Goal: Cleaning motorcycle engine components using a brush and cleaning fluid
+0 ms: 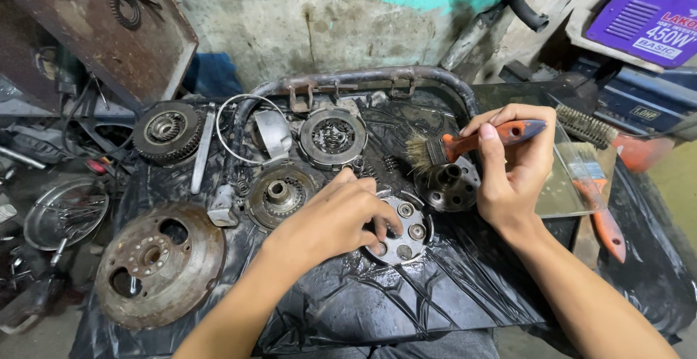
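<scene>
Black plastic sheet (406, 301), stained wall (290, 25), workshop clutter

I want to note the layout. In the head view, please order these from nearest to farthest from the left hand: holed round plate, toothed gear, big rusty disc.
1. Holed round plate, under the left hand.
2. Big rusty disc, lower left.
3. Toothed gear, upper left.

Open black sheeting (377, 304) is seen at the near edge of the surface, between the forearms. Farther back, passage is blocked by crowded clutch parts: a rusty disc (158, 263), a gear hub (279, 196) and a bent pipe (377, 79).
</scene>
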